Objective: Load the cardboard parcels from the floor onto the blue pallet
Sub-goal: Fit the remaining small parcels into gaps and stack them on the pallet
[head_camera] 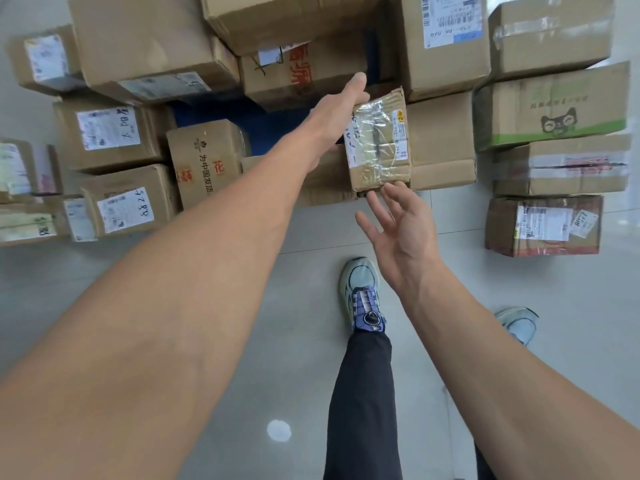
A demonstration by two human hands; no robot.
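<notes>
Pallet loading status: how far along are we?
Done: many boxes look already stacked on the blue pallet, only a patch of it showing. In hand: left hand grips a small taped parcel over the stack; right hand open just below it. Left: at least the labelled box on the floor at right.

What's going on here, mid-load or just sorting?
Looks mid-load. A person's left grip holds a small taped parcel out over the boxes stacked around the blue pallet; its fingers are hidden behind the parcel. The right grip is open just under the parcel's near edge, fingertips about at it. A labelled box sits on the floor at right.
</notes>
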